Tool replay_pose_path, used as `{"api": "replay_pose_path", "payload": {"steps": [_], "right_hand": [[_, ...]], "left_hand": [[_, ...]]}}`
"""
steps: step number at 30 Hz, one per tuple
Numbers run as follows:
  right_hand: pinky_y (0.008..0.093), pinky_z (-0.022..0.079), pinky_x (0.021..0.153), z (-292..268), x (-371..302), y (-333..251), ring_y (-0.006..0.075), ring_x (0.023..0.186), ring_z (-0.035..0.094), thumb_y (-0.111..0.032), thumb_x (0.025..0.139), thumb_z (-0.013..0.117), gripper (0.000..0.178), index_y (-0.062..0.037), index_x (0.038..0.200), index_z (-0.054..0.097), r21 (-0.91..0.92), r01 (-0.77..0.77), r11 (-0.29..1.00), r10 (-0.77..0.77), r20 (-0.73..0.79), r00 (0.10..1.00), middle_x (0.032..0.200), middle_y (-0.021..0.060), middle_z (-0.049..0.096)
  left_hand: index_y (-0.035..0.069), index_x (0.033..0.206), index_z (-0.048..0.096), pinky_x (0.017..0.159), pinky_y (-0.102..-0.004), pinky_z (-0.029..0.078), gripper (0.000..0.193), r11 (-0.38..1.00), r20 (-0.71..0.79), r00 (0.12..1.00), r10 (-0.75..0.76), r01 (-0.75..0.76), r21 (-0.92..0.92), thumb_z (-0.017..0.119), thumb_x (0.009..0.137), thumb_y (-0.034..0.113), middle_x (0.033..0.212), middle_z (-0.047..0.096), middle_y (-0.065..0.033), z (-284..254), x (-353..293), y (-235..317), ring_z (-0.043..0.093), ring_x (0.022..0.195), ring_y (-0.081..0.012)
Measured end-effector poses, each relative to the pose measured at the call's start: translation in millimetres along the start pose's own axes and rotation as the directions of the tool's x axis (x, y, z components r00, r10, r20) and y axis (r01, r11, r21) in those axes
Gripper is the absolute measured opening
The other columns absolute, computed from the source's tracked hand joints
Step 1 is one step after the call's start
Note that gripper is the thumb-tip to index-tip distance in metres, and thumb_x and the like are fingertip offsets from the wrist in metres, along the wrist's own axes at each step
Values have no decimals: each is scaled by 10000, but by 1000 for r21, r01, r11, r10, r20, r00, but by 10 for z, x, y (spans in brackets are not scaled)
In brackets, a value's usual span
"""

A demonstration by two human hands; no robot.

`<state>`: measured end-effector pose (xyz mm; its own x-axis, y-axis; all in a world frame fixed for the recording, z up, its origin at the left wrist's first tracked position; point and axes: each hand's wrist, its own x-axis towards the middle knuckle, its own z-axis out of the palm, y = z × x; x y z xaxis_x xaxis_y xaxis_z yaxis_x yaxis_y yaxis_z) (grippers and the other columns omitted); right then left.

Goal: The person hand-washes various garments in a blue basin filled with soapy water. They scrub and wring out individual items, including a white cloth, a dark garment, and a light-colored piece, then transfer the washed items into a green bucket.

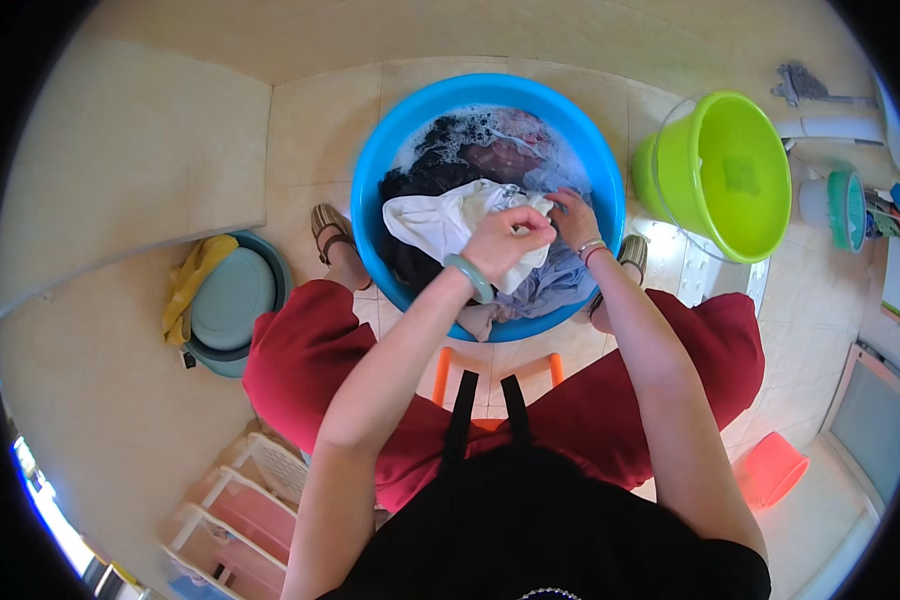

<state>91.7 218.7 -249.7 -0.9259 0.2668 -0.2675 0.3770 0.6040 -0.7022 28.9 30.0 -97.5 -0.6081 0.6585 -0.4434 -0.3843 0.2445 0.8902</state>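
Observation:
A blue basin (363,190) on the floor between my feet holds soapy water and a heap of wet laundry. Over the heap lies a white garment (435,220), its near end hanging below my hands. My left hand (510,238), with a pale green bangle at its wrist, is closed on the garment with curled fingers. Close by on the right, my right hand (575,217) pinches the garment's right edge; its fingertips are partly hidden. Around it lie dark clothes (407,255), a reddish piece (510,158) under suds, and grey-blue cloth (555,285).
A lime green bucket (650,170) with a wire handle stands right of the basin. At left are stacked grey-green basins (235,300) with a yellow cloth (210,262). A white rack (240,510) is lower left, a coral bucket (770,470) lower right. An orange stool (557,370) is beneath me.

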Motion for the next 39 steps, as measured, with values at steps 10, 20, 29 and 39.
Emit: {"api": "replay_pose_path", "payload": {"steps": [10,20,29,39], "right_hand": [[345,490,716,-983,-73,-1446,266,788,625,-273,863,623,254,-56,992,596,190,7,982,-9,9,1000,842,152,645],[325,424,929,-1248,-401,-1854,260,1005,586,-152,806,608,260,-62,1049,629,332,356,873,-437,214,873,1029,125,638],[248,451,634,-1182,-458,-1970,97,698,534,-189,900,602,170,-39,930,527,614,114,781,-242,130,961,784,27,561],[281,464,715,-945,-467,-1948,136,735,594,-228,908,514,282,22,857,634,661,-89,745,-84,225,971,777,89,659]], "left_hand": [[48,967,511,687,-349,453,212,748,-261,958,117,88,658,519,943,258,810,604,-131,-547,-295,430,594,769,-219],[57,975,559,681,-209,426,155,960,-81,991,105,-123,-252,507,970,202,854,555,15,-303,-436,940,494,774,-52],[10,1114,619,778,-251,475,454,797,-53,999,-4,35,603,700,824,350,1020,635,-69,-605,-448,709,598,915,-123],[54,1072,640,671,-209,467,322,899,-276,959,-67,-62,-433,582,927,336,886,631,4,-80,-378,992,575,780,-56]]}}
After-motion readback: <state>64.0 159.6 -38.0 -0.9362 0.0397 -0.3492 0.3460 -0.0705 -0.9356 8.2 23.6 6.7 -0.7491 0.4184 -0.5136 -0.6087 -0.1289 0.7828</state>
